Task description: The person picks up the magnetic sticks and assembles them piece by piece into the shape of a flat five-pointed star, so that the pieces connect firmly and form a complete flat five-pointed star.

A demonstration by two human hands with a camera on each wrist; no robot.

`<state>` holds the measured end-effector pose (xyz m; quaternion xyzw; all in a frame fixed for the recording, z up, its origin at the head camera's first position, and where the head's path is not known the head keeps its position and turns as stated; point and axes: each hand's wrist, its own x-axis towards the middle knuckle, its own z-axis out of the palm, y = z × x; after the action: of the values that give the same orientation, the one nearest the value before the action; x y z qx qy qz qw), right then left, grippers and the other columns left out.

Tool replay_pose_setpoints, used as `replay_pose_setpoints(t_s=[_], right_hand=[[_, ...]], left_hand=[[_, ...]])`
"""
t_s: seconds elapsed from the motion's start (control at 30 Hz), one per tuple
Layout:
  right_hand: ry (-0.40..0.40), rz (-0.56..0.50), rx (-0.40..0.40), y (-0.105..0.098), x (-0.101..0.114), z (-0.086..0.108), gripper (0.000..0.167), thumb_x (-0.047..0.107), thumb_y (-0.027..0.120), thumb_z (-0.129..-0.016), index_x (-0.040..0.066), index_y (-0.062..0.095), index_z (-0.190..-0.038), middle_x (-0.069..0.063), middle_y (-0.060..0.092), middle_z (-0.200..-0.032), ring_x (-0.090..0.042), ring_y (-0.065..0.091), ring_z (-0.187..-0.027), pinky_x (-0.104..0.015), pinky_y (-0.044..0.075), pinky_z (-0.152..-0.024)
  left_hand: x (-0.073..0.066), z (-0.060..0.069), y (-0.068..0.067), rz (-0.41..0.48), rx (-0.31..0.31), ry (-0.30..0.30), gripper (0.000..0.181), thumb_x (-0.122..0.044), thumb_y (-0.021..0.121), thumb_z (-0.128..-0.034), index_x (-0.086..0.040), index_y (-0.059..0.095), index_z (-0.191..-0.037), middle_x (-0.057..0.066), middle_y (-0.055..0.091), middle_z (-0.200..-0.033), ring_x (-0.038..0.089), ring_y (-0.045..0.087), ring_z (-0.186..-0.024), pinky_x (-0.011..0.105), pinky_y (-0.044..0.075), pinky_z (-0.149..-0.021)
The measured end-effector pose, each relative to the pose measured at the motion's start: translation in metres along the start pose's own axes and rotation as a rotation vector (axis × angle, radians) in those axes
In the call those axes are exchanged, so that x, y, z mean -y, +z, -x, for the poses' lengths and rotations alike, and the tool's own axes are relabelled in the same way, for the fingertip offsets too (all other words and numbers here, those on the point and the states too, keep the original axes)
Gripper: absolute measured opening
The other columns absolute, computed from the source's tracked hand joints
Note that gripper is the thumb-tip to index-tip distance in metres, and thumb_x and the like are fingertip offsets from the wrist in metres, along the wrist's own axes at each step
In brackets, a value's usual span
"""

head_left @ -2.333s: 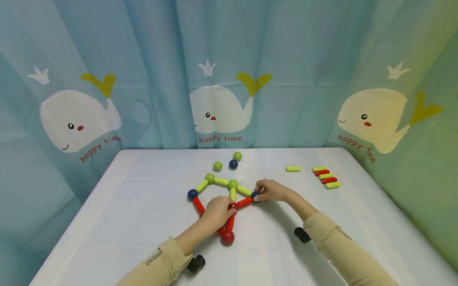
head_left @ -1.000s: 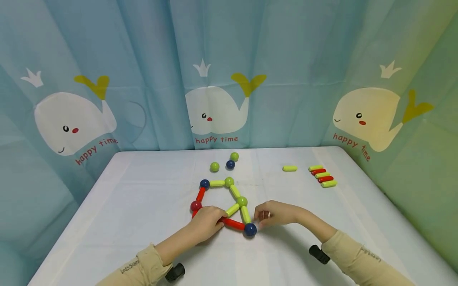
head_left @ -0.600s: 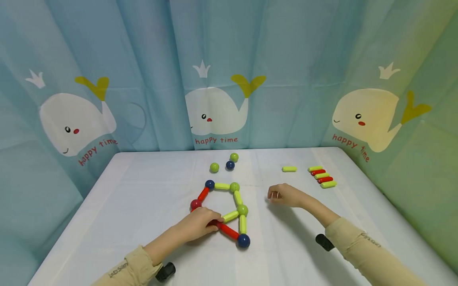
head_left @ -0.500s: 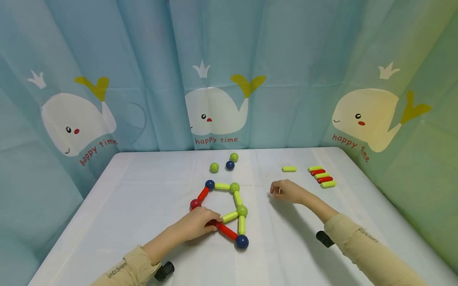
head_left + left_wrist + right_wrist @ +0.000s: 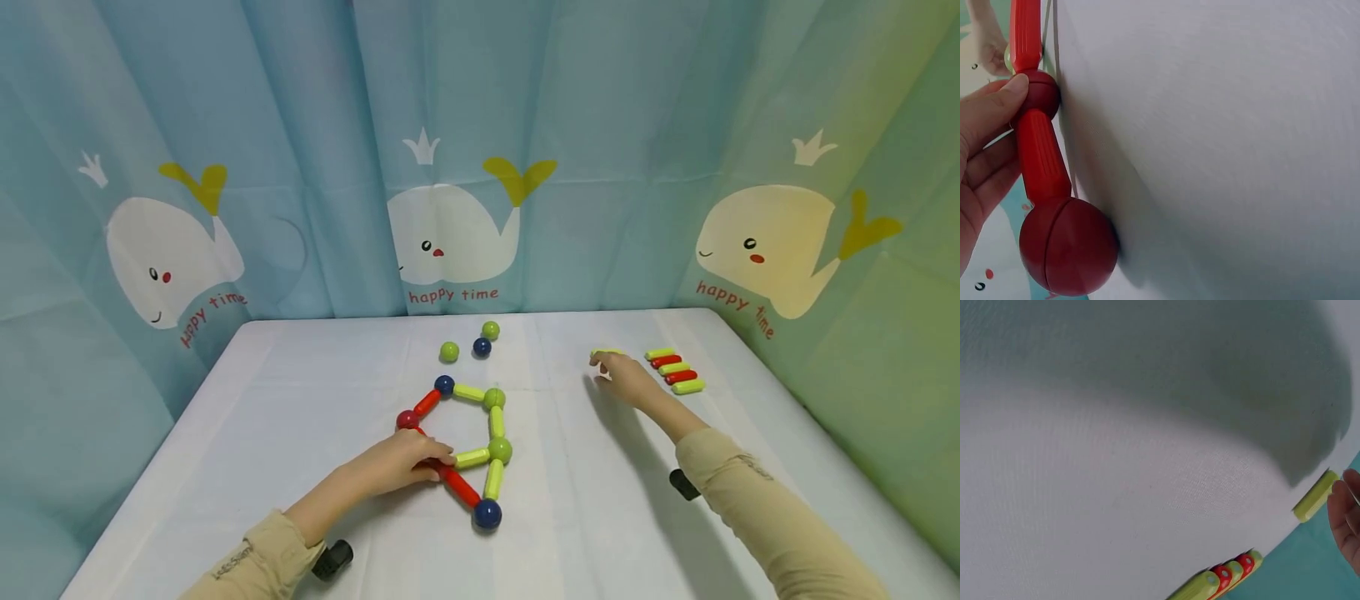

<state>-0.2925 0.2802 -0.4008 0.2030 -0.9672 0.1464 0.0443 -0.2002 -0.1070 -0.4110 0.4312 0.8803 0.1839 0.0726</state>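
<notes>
My left hand [image 5: 401, 462] pinches a dark red ball [image 5: 1044, 100] between thumb and fingers; the hand hides it in the head view. That ball joins a flat frame of red sticks [image 5: 459, 486], green sticks [image 5: 472, 458] and balls. The frame's corners include a blue ball [image 5: 487, 514] at the front, a green ball [image 5: 500, 451] and another red ball [image 5: 407, 419]. My right hand [image 5: 628, 382] hovers at the back right with loosely bent fingers, holding nothing. Just beyond its fingertips lies a single green stick [image 5: 1316, 495], partly covered in the head view.
A row of green and red sticks [image 5: 675, 369] lies right of my right hand. Two green balls [image 5: 449, 352] and a blue ball [image 5: 482, 347] sit behind the frame. A curtain with whales [image 5: 465, 233] hangs at the table's far edge [image 5: 360, 318].
The frame has turned clockwise, its blue corner swinging from the right to the front. My right hand let go of that blue ball and moved back and right to the single green stick.
</notes>
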Motion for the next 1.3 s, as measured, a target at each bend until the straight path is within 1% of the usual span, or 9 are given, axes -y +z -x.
replay_pose_setpoints(t_s=[0.27,0.4,0.47,0.6,0.73,0.87,0.97,1.13,1.3], right_hand=[[0.012,-0.013,-0.095,0.002,-0.020,-0.005,0.027,0.000,0.066,-0.082,-0.008,0.058,-0.106,-0.028,0.060,-0.101,-0.044,0.059,-0.091,-0.049,0.050,-0.080],[0.107,-0.010,-0.058,-0.001,-0.019,-0.005,0.034,-0.002,0.064,-0.082,-0.011,0.056,-0.113,-0.032,0.056,-0.111,-0.049,0.055,-0.100,-0.057,0.045,-0.088],[0.127,0.001,-0.040,-0.002,-0.018,-0.005,0.037,-0.003,0.064,-0.082,-0.013,0.054,-0.116,-0.034,0.055,-0.114,-0.050,0.053,-0.103,-0.059,0.044,-0.091],[0.120,0.018,0.006,-0.002,-0.016,-0.007,0.043,-0.002,0.065,-0.083,-0.014,0.050,-0.121,-0.035,0.051,-0.121,-0.051,0.051,-0.109,-0.059,0.041,-0.095],[0.109,0.033,0.033,0.001,-0.020,-0.010,0.046,-0.002,0.065,-0.083,-0.014,0.048,-0.124,-0.036,0.048,-0.126,-0.052,0.048,-0.113,-0.060,0.040,-0.096],[0.127,0.058,0.049,0.003,-0.024,-0.011,0.048,-0.002,0.063,-0.084,-0.013,0.045,-0.127,-0.037,0.044,-0.130,-0.053,0.044,-0.118,-0.061,0.038,-0.097],[0.137,0.059,0.069,0.004,-0.026,-0.012,0.050,-0.002,0.061,-0.085,-0.013,0.042,-0.131,-0.038,0.038,-0.135,-0.054,0.038,-0.123,-0.061,0.035,-0.101],[0.156,0.047,0.103,0.006,-0.030,-0.014,0.053,0.000,0.058,-0.088,-0.012,0.036,-0.135,-0.039,0.031,-0.140,-0.053,0.032,-0.129,-0.061,0.029,-0.105],[0.162,0.043,0.108,0.007,-0.034,-0.014,0.054,0.000,0.056,-0.088,-0.014,0.034,-0.136,-0.040,0.030,-0.140,-0.054,0.031,-0.128,-0.062,0.028,-0.105]], left_hand=[[0.011,0.011,-0.007,-0.007,-0.032,0.029,0.027,-0.007,0.071,-0.0810,-0.008,0.070,-0.108,0.005,0.070,-0.112,0.019,0.062,-0.112,0.031,0.050,-0.093],[0.015,0.011,-0.008,0.021,-0.031,0.018,0.027,-0.004,0.069,-0.0829,-0.007,0.070,-0.110,0.007,0.069,-0.115,0.022,0.061,-0.115,0.036,0.049,-0.095],[0.014,0.011,-0.008,0.034,-0.022,-0.019,0.027,-0.004,0.067,-0.0847,-0.008,0.070,-0.111,0.006,0.068,-0.116,0.021,0.060,-0.117,0.037,0.048,-0.096],[0.005,0.008,-0.007,0.026,-0.047,-0.090,0.024,-0.008,0.064,-0.0870,-0.009,0.070,-0.111,0.003,0.071,-0.110,0.012,0.065,-0.096,0.028,0.053,-0.086],[-0.011,-0.001,-0.004,0.038,-0.106,-0.164,0.024,-0.014,0.064,-0.0886,-0.009,0.070,-0.111,0.002,0.072,-0.103,0.006,0.058,-0.076,0.020,0.050,-0.071],[-0.025,-0.014,0.005,0.038,-0.165,-0.213,0.026,-0.021,0.064,-0.0893,-0.010,0.069,-0.112,0.001,0.071,-0.107,0.012,0.065,-0.091,0.028,0.054,-0.082],[-0.031,-0.023,0.013,0.049,-0.205,-0.242,0.027,-0.022,0.064,-0.0890,-0.010,0.069,-0.113,0.002,0.071,-0.110,0.017,0.065,-0.105,0.034,0.052,-0.090],[-0.037,-0.033,0.020,0.121,-0.251,-0.297,0.030,-0.022,0.066,-0.0880,-0.009,0.068,-0.115,0.003,0.070,-0.113,0.018,0.064,-0.107,0.033,0.053,-0.088],[-0.041,-0.039,0.024,0.177,-0.233,-0.330,0.034,-0.026,0.068,-0.0861,-0.009,0.067,-0.116,0.005,0.069,-0.113,0.020,0.065,-0.105,0.033,0.053,-0.087]])
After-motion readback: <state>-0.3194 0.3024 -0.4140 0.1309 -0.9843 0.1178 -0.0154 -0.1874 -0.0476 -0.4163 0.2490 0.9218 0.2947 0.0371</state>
